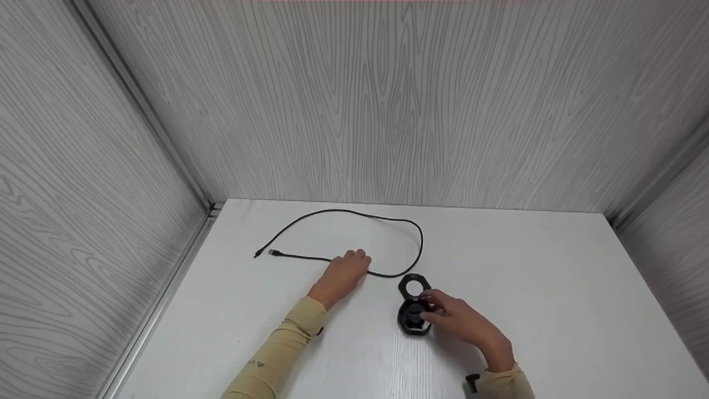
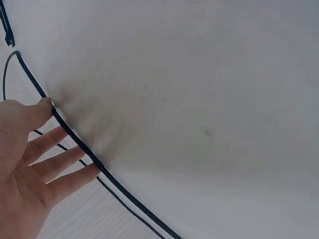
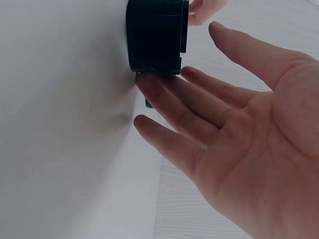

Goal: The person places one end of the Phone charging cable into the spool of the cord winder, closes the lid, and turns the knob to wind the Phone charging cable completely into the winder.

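A black USB cable lies in a wide loop on the white table, its two plug ends close together at the left. My left hand reaches over the loop's near side. In the left wrist view, its thumb and extended fingertips touch the cable along one stretch. Below and right of the loop sits a small black octagonal case, with a ring-shaped lid swung out flat behind it. My right hand is at the case's right side; in the right wrist view its extended fingers touch or nearly touch the case.
The white table is enclosed by grey wood-grain panels: a back wall, a left wall and one at the right. Metal framing runs along the left corner.
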Action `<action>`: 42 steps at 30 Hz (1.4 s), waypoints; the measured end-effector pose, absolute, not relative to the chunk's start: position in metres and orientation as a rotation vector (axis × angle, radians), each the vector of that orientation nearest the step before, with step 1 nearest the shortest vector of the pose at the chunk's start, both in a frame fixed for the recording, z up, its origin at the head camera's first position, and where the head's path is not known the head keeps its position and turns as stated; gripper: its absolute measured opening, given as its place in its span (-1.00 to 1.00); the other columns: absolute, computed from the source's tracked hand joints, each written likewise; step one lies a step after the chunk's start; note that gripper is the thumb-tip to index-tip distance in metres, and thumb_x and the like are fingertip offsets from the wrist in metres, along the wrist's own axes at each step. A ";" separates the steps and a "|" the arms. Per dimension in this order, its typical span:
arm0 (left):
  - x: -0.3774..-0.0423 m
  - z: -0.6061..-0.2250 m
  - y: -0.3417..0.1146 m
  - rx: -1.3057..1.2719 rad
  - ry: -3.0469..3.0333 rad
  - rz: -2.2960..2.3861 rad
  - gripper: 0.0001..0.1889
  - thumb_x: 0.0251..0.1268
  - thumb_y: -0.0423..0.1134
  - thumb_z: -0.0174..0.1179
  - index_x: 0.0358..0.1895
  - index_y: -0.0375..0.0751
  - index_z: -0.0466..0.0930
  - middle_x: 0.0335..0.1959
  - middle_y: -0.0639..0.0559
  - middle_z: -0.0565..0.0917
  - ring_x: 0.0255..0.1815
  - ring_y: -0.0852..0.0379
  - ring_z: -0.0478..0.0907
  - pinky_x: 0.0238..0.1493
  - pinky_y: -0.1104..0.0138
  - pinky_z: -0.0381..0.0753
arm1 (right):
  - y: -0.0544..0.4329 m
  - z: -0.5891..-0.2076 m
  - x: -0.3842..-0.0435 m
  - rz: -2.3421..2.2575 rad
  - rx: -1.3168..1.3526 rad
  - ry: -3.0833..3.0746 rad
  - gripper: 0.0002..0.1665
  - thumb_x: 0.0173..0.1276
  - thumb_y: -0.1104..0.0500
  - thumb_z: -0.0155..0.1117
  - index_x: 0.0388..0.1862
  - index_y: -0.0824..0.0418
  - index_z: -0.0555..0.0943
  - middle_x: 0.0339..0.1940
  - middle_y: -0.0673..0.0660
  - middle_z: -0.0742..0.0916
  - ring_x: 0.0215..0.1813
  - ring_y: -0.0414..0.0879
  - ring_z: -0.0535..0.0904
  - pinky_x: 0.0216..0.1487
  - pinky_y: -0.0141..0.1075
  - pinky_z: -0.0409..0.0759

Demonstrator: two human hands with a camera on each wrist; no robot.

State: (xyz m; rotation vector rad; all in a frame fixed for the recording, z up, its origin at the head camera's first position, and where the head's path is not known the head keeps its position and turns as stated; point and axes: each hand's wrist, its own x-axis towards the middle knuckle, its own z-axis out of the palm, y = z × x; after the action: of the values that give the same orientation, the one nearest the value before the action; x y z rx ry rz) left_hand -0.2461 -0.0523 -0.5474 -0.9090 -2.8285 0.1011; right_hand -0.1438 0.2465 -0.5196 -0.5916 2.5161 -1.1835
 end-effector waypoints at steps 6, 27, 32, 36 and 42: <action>-0.261 -0.543 -0.031 -0.986 -2.845 0.182 -0.71 0.68 -0.35 0.02 0.31 -0.14 0.50 0.26 -0.06 0.61 0.16 -0.04 0.62 0.00 0.06 0.74 | 0.257 -0.517 -0.143 -1.166 -0.482 2.605 -0.44 0.62 -0.06 0.23 0.41 0.24 0.53 0.31 0.22 0.72 0.30 0.18 0.68 0.24 0.00 0.64; -0.245 -0.514 0.006 -1.240 -2.333 0.405 -0.85 0.69 -0.30 0.02 0.15 -0.08 0.49 -0.08 0.12 0.66 -0.31 0.27 0.66 -0.39 0.45 0.65 | 0.229 -0.509 -0.144 -1.247 -0.520 3.009 -0.33 0.51 0.26 0.34 0.55 0.26 0.43 0.56 0.29 0.53 0.62 0.30 0.35 0.59 0.23 0.32; -0.240 -0.509 0.025 -1.277 -2.276 0.424 -0.82 0.67 -0.30 0.07 0.18 -0.08 0.49 -0.08 0.14 0.65 -0.28 0.28 0.66 -0.37 0.46 0.65 | 0.228 -0.510 -0.146 -1.162 -0.450 3.059 -0.28 0.53 0.24 0.32 0.61 0.25 0.37 0.60 0.33 0.48 0.65 0.36 0.29 0.57 0.28 0.32; -0.236 -0.509 0.039 -1.338 -2.234 0.389 -0.80 0.65 -0.27 0.11 0.20 -0.07 0.51 -0.03 0.15 0.66 -0.23 0.30 0.66 -0.35 0.48 0.64 | 0.230 -0.513 -0.149 -1.161 -0.380 3.055 -0.37 0.56 0.19 0.31 0.53 0.30 0.45 0.50 0.34 0.57 0.59 0.34 0.39 0.54 0.25 0.37; -0.232 -0.510 0.049 -1.373 -2.250 0.329 -0.86 0.71 -0.25 0.02 0.13 -0.05 0.52 -0.08 0.16 0.65 -0.27 0.29 0.63 -0.37 0.47 0.61 | 0.235 -0.517 -0.157 -1.259 -0.274 3.081 -0.70 0.55 0.21 0.32 0.17 0.28 0.71 0.13 0.22 0.80 0.26 0.18 0.69 0.33 0.10 0.58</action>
State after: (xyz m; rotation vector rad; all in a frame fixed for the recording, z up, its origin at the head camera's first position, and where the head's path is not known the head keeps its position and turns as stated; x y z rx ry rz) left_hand -0.2320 0.0494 -0.5096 -1.3732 -2.2500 0.3288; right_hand -0.1571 0.2355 -0.5165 -0.2738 3.0807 -1.2586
